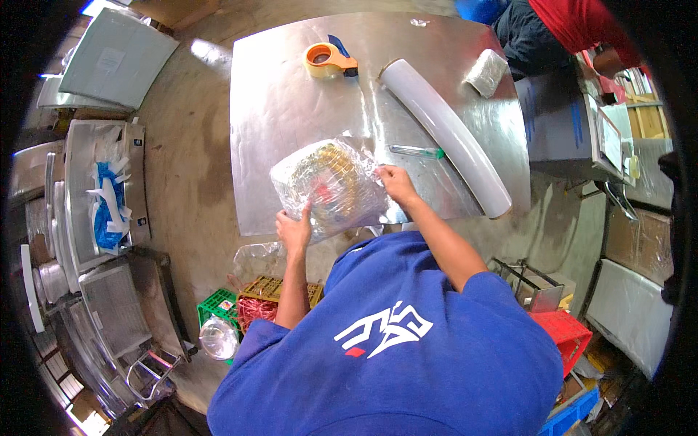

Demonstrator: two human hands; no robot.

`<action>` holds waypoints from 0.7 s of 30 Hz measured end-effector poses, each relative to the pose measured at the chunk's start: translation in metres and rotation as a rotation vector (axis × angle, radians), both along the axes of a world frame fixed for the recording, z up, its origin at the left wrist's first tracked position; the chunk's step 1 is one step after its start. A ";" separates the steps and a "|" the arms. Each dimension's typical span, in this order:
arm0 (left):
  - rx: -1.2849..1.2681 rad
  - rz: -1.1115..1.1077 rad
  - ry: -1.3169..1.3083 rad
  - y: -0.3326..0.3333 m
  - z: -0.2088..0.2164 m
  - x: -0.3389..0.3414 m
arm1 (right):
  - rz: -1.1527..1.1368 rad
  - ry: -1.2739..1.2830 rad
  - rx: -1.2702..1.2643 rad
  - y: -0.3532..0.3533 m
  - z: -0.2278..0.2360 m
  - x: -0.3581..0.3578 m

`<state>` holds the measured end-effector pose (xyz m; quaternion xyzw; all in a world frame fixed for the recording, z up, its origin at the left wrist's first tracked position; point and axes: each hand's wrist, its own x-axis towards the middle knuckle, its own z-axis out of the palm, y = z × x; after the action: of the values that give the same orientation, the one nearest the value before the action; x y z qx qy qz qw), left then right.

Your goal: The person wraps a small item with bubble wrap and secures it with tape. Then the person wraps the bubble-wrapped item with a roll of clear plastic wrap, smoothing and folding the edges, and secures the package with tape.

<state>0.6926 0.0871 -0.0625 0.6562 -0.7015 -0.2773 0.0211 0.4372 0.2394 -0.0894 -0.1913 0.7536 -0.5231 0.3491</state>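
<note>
A bundle (314, 176) wrapped in clear plastic film lies near the table's front edge, with yellow-green coils and a red patch showing through. My left hand (294, 229) grips its near left corner, thumb on top. At the bundle's right side, my right hand (398, 184) pinches a gathered edge of the plastic film (367, 161). To the right of that hand lies a slim green-and-clear utility knife (416, 151). Beyond it, a long roll of film (449, 134) rests slantwise. An orange tape dispenser (325, 59) stands at the far side.
The metal table (254, 138) also bears a small wrapped packet (486, 73) at far right. A person in red (585, 25) is beyond that corner. Crates (280, 289) stand below the front edge at left, with a red crate (560, 334) at right. Panels (94, 189) line the left.
</note>
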 end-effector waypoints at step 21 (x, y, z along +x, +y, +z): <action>-0.183 -0.679 0.410 -0.030 0.052 -0.114 | -0.045 0.232 0.152 0.027 0.017 -0.077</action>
<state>0.5790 0.0572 -0.0104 0.3136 -0.8814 -0.3300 0.1259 0.3605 0.2663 -0.0727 -0.2067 0.8303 -0.4467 0.2615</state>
